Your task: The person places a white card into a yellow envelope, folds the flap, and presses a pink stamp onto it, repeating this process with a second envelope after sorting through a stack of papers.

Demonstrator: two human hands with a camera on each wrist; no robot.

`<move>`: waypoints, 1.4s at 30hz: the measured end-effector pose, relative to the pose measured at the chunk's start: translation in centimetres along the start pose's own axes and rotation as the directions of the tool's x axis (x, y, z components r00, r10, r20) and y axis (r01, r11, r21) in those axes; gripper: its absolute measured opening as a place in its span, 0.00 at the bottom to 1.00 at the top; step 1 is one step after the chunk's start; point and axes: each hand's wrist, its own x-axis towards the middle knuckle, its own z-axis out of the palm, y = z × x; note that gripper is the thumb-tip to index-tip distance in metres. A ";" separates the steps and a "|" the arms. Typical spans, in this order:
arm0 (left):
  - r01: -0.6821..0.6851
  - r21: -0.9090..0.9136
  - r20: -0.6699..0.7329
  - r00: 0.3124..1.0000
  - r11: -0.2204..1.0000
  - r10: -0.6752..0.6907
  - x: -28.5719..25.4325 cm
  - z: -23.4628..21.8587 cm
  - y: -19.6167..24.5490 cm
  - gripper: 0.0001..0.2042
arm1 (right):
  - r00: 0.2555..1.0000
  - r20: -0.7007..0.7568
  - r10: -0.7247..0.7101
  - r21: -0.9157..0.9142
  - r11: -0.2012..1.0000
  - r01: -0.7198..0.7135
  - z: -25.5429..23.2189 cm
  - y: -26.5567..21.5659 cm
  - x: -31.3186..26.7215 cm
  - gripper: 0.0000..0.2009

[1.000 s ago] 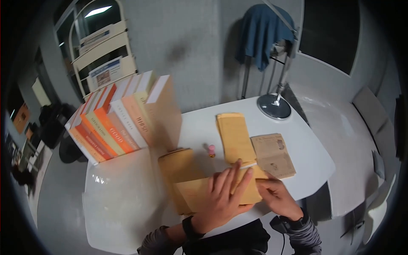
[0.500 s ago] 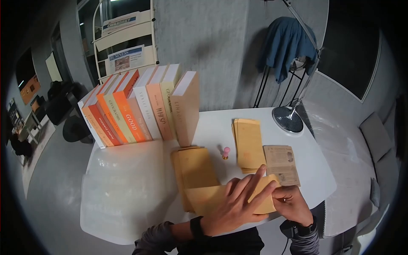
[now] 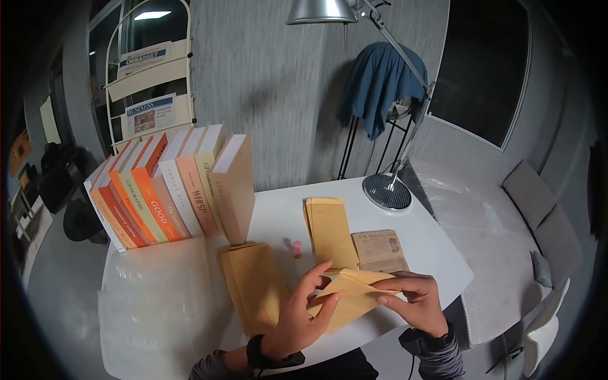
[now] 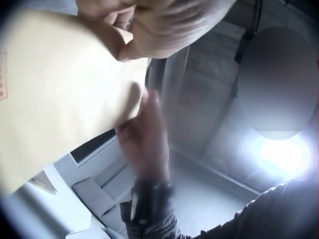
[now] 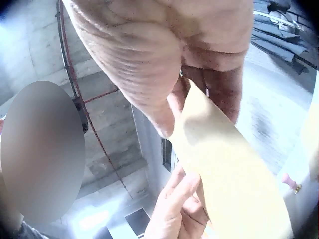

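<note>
A tan paper envelope (image 3: 352, 297) is raised over the table's front edge between both hands. My left hand (image 3: 305, 311) holds its left side between thumb and fingers. At the right end, my right hand (image 3: 418, 301) pinches it between thumb and curled fingers. In the left wrist view the envelope (image 4: 70, 94) spreads broad and flat, with a red printed mark at its edge. The right wrist view shows the envelope (image 5: 234, 174) running down from my right hand (image 5: 164, 50), with my left hand (image 5: 179, 206) against its side.
Tan envelopes lie in a left stack (image 3: 253, 285) and a middle stack (image 3: 330, 234). A pink-handled stamp (image 3: 297, 248) stands between them. Also there are a brown printed paper (image 3: 380, 251), a row of books (image 3: 171, 196) and a lamp base (image 3: 387, 192).
The envelope, lower and pressed under my left hand before, is now lifted and tilted. My left hand has turned from lying over it to gripping its side. The head view has shifted.
</note>
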 end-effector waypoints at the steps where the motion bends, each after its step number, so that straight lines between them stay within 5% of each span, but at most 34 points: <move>1: 0.022 -0.032 -0.014 1.000 0.999 -0.023 0.0 0.0 0.3 0.30 | 1.000 -0.025 -0.006 -0.016 1.000 0.005 0.1 0.1 -0.1 0.10; 5: 0.102 -0.062 0.078 0.992 0.993 -0.098 0.3 -0.6 1.0 0.21 | 0.963 -0.265 -0.046 0.026 0.998 0.055 2.3 -0.8 -0.4 0.07; 7: 0.054 -0.007 0.132 0.990 0.999 -0.053 0.5 -1.1 1.1 0.16 | 0.970 -0.241 0.000 0.181 0.982 0.046 2.8 -0.5 -0.6 0.06; 10: -0.024 -0.199 0.093 0.995 0.980 0.043 0.6 -1.0 0.7 0.12 | 0.983 -0.173 -0.059 0.236 0.967 0.100 2.8 1.4 -0.7 0.05; 13: 0.076 -0.308 0.091 0.995 0.948 -0.050 0.4 -1.3 1.1 0.09 | 0.988 -0.137 -0.075 0.282 0.953 0.111 3.0 2.5 -0.9 0.07; 20: -0.026 -0.186 0.145 0.988 0.982 0.053 0.6 -2.2 0.0 0.08 | 0.993 0.049 -0.103 0.316 0.945 0.083 2.4 1.7 -0.5 0.08; 23: -0.035 -0.208 0.147 0.987 0.978 0.067 0.7 -2.2 -0.2 0.08 | 0.987 -0.013 0.160 0.385 0.912 -0.143 3.0 2.2 -1.2 0.09; 28: 0.174 -0.370 0.155 0.980 0.912 -0.124 0.7 -1.5 2.0 0.08 | 0.967 -0.114 0.226 0.369 0.914 -0.170 3.1 3.0 -1.0 0.10; 32: 0.288 -0.266 0.157 0.954 0.920 -0.254 1.3 -1.5 3.0 0.07 | 0.979 -0.133 0.158 0.365 0.926 -0.100 3.7 2.7 -1.0 0.11; 37: 0.334 0.085 0.245 0.906 0.939 -0.344 1.0 -2.1 1.6 0.09 | 0.948 -0.108 0.300 0.381 0.893 -0.240 4.4 3.0 -0.2 0.05; 42: 0.304 0.074 0.158 0.937 0.950 -0.312 1.5 -2.8 1.2 0.11 | 0.921 -0.051 0.387 0.444 0.835 -0.326 4.0 3.9 0.2 0.03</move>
